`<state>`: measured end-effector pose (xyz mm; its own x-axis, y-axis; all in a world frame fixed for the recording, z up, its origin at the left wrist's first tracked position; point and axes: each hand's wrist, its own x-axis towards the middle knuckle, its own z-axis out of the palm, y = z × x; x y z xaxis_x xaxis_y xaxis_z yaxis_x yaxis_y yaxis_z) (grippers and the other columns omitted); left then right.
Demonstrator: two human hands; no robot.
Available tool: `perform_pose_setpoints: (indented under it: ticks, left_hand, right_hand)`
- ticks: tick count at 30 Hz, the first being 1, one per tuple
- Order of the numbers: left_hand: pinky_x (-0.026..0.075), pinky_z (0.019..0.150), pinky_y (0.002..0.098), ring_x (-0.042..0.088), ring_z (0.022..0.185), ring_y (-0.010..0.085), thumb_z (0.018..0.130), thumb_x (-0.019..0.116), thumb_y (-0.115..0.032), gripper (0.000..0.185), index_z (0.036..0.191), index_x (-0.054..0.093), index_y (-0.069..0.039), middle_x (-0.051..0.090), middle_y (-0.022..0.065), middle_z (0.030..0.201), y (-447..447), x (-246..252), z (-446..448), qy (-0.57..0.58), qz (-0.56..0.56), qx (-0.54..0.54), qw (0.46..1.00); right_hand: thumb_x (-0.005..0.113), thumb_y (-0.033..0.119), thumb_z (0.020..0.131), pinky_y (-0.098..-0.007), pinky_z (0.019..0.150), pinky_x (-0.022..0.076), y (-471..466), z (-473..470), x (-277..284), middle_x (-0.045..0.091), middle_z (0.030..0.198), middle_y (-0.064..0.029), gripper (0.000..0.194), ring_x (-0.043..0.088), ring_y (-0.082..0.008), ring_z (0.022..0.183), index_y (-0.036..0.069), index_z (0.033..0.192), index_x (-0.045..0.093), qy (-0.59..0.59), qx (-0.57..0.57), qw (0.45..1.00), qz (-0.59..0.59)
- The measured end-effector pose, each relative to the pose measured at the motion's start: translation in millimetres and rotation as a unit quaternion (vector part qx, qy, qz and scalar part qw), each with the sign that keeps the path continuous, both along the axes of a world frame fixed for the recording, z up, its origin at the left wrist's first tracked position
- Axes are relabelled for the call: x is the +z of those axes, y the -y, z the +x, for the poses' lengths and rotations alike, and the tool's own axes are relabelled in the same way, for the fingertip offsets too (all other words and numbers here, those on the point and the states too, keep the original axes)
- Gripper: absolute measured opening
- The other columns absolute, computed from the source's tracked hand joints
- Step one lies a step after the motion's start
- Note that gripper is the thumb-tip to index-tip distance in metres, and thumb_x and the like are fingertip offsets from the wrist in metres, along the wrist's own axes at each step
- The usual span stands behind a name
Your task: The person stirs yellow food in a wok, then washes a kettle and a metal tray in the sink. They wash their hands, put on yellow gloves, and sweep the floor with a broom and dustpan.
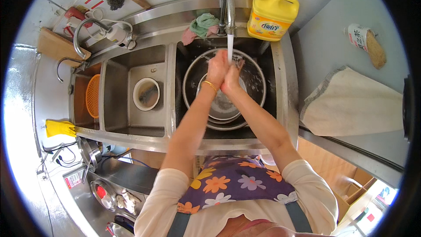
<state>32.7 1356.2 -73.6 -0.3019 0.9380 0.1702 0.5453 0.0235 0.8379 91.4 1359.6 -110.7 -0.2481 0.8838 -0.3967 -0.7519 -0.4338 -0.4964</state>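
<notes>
Both my hands are together under the running tap, above the right basin of a steel sink. My left hand, with a yellow bangle at its wrist, touches my right hand; blur and overlap hide the fingers. Something small and brownish shows near the right fingertips, and whether it is held is unclear. Below them lies a large round metal basin, wet with suds, with a smaller metal bowl inside it. Green and pink cloths rest behind the basin, left of the tap.
A yellow pump jug of detergent stands at the back right corner. The middle basin holds a white pot; the left one holds an orange plastic basket. A second tap arches at left. A beige cloth lies on the right counter.
</notes>
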Motion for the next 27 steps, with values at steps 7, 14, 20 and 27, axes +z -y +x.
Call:
perform_pose_setpoints:
  ticks: [7, 14, 20, 27]
  left_hand:
    - [0.029, 0.106, 0.0391, 0.034, 0.13, 0.0352, 0.093, 0.047, -0.031, 0.057, 0.139, 0.033, 0.0, 0.039, 0.0231, 0.139, -11, -15, 21, 0.208, -0.03, 0.049, 0.977]
    - [0.029, 0.102, 0.0327, 0.042, 0.117, 0.0264, 0.093, 0.041, -0.052, 0.069, 0.139, 0.033, 0.0, 0.041, 0.0189, 0.136, -8, 15, 0, 0.525, -0.208, 0.038, 0.825]
    - [0.033, 0.099, 0.0349, 0.045, 0.117, 0.0318, 0.095, 0.039, -0.045, 0.055, 0.126, 0.047, 0.0, 0.05, 0.0231, 0.127, -24, -18, 12, 0.357, -0.148, 0.076, 0.919]
    - [0.034, 0.099, 0.0399, 0.045, 0.117, 0.0377, 0.096, 0.037, -0.042, 0.051, 0.122, 0.049, 0.0, 0.051, 0.0258, 0.124, -9, -35, 32, 0.154, -0.039, 0.111, 0.981]
  right_hand:
    - [0.038, 0.034, 0.098, -0.0364, 0.097, 0.0381, -12, 11, 51, 0.048, 0.128, -0.0067, 0.048, 0.048, -0.0177, 0.112, 0.01, 0.139, 0.036, 0.279, 0.135, 0.937, 0.163]
    - [0.042, 0.042, 0.096, -0.0365, 0.094, 0.0427, 0, 17, 73, 0.042, 0.138, -0.0062, 0.052, 0.048, -0.0198, 0.118, 0.01, 0.137, 0.04, 0.178, 0.129, 0.975, 0.014]
    - [0.047, 0.049, 0.093, -0.0376, 0.091, 0.0449, -12, 28, 70, 0.049, 0.131, -0.0082, 0.058, 0.05, -0.0226, 0.116, 0.01, 0.135, 0.041, 0.139, 0.125, 0.982, -0.02]
    - [0.043, 0.054, 0.092, -0.0453, 0.095, 0.0409, -5, 22, 62, 0.046, 0.135, -0.0119, 0.062, 0.049, -0.0274, 0.117, 0.012, 0.138, 0.037, 0.093, 0.095, 0.99, 0.04]
